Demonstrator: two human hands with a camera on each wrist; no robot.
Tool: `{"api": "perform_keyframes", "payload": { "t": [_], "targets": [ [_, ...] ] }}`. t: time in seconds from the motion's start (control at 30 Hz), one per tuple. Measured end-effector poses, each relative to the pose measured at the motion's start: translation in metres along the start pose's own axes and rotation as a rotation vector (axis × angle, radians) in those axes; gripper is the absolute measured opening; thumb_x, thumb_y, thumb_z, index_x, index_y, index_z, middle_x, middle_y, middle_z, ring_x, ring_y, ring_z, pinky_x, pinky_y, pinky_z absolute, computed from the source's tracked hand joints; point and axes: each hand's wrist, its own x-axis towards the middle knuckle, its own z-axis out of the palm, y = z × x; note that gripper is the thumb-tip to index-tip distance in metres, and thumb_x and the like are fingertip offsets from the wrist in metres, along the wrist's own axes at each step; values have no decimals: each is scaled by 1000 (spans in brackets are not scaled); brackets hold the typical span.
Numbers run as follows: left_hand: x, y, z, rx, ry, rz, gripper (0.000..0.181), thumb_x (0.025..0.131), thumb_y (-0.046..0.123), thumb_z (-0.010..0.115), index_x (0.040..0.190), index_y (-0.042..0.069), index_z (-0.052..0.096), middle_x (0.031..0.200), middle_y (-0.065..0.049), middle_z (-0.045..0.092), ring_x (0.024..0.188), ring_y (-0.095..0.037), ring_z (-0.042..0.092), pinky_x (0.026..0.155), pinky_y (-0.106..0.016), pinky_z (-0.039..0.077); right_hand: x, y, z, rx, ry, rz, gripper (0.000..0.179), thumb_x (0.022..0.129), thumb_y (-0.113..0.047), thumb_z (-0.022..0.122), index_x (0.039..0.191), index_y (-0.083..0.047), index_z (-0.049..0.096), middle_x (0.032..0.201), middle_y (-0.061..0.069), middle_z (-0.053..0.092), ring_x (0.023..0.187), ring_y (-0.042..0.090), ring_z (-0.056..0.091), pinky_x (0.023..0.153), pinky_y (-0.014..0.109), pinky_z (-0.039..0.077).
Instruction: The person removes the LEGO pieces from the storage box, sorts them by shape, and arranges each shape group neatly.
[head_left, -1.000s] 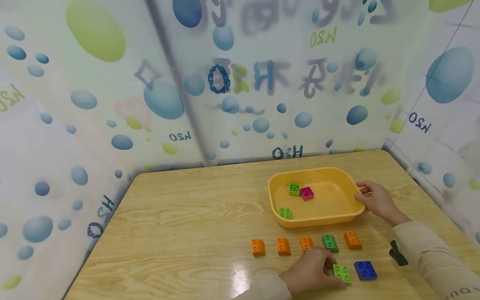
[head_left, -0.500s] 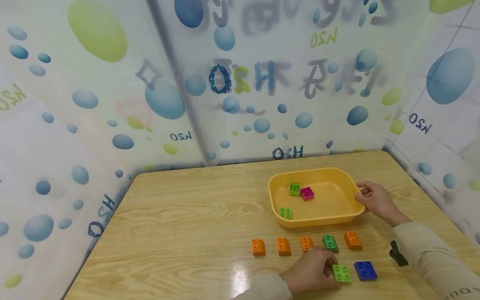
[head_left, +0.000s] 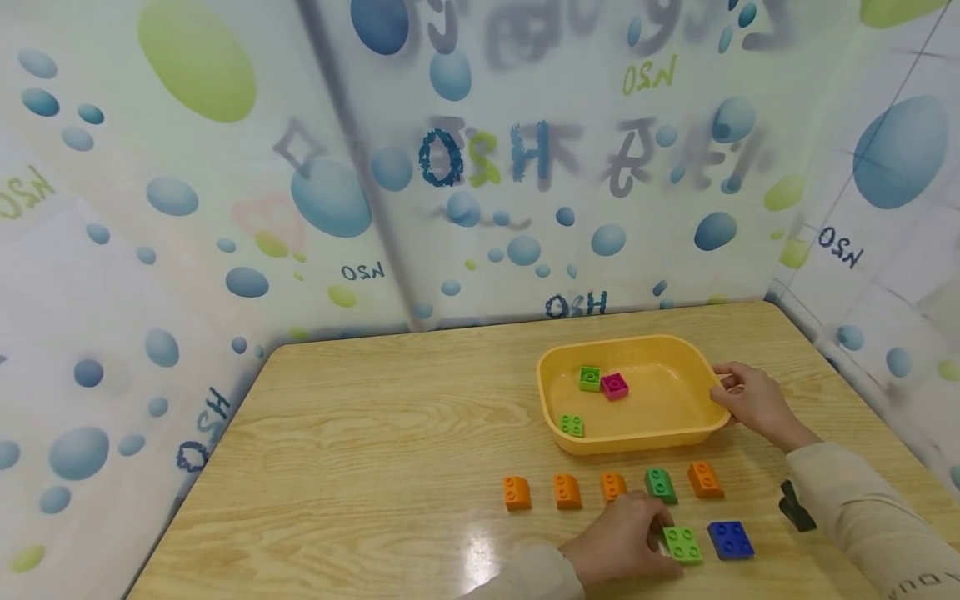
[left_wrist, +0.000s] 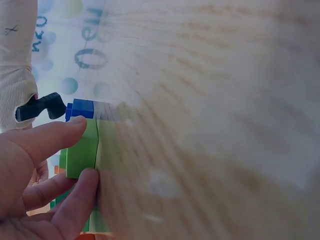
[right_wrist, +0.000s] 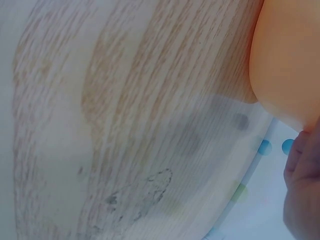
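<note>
In the head view my left hand (head_left: pixel 626 537) is low on the table, holding a light green toy brick (head_left: pixel 682 545) by its edges. The left wrist view shows the thumb at one end of that green brick (left_wrist: pixel 82 150) and a fingertip at the other. A blue brick (head_left: pixel 731 540) sits just to its right. My right hand (head_left: pixel 757 402) grips the right end of a yellow plastic tray (head_left: pixel 637 444); some of its fingers are hidden behind the rim. Inside the tray are two light green bricks (head_left: pixel 589 378) and a magenta brick (head_left: pixel 615 386).
Between tray and left hand runs a row of bricks: several orange ones (head_left: pixel 516 493) and a darker green one (head_left: pixel 661 486). A small black object (head_left: pixel 795 507) appears beside the right sleeve. Printed wall sheeting (head_left: pixel 480 250) borders the wooden table (head_left: pixel 360 450).
The left thumb has drawn back a little from the light green brick's near edge, and the brick has shifted very slightly. The right hand and tray look unchanged.
</note>
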Motion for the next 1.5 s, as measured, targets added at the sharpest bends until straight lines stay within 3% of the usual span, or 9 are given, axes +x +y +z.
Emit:
{"api": "perform_keyframes", "payload": {
  "t": [0.33, 0.5, 0.63, 0.8, 0.97, 1.1, 1.23, 1.5],
  "targets": [
    [-3, -3, -5, -63, -7, -3, 32, 75, 25, 71, 103, 15, 60, 79, 15, 51, 67, 5, 47, 58, -11, 40, 1, 0, 0, -8, 1, 0, 45, 84, -9, 52, 120, 14, 38, 93, 25, 50, 69, 22, 54, 51, 28, 50],
    [-9, 1, -15, -129, 48, -20, 27, 78, 26, 68, 103, 16, 61, 77, 15, 50, 67, 4, 47, 59, -13, 41, 0, 0, 0, -6, -1, -5, 45, 84, -9, 52, 120, 14, 38, 93, 25, 50, 69, 22, 55, 52, 29, 50],
    [-14, 4, -33, -178, 115, 32, 23, 81, 25, 65, 101, 13, 61, 78, 14, 51, 68, 4, 48, 60, -13, 42, 0, 1, 0, -2, 0, -5, 45, 84, -8, 52, 120, 14, 38, 94, 26, 49, 70, 23, 55, 51, 29, 50],
    [-17, 2, -61, -81, 234, 113, 23, 83, 26, 63, 101, 11, 62, 83, 10, 56, 72, 4, 50, 62, -11, 42, -1, 1, 0, 2, -9, 0, 45, 84, -9, 52, 120, 14, 38, 94, 25, 49, 70, 22, 54, 52, 28, 50],
    [-15, -6, -86, 73, 338, 69, 26, 82, 31, 62, 100, 13, 63, 85, 9, 58, 73, 1, 51, 63, -11, 40, 0, 1, 0, -5, 2, -16, 44, 83, -8, 52, 119, 14, 39, 93, 25, 50, 69, 22, 54, 51, 28, 50],
    [-9, -16, -99, 108, 375, 13, 26, 82, 32, 63, 100, 14, 64, 85, 7, 59, 73, -4, 52, 62, -13, 40, -1, 0, -1, -9, 9, -22, 44, 82, -8, 51, 118, 14, 39, 92, 25, 51, 69, 22, 55, 50, 28, 50],
    [2, -23, -108, 84, 354, -46, 28, 82, 32, 63, 102, 13, 64, 87, 5, 59, 74, -5, 51, 62, -15, 41, -1, 1, -1, -8, 8, -19, 44, 83, -8, 52, 118, 14, 39, 92, 26, 51, 69, 22, 55, 50, 27, 50],
    [36, -34, -118, 21, 327, -112, 31, 82, 32, 62, 106, 13, 62, 99, 2, 60, 78, -8, 51, 66, -19, 43, 0, 1, 0, -2, 3, -8, 44, 84, -9, 52, 120, 13, 38, 95, 27, 50, 71, 24, 56, 51, 27, 50]
  ]
}}
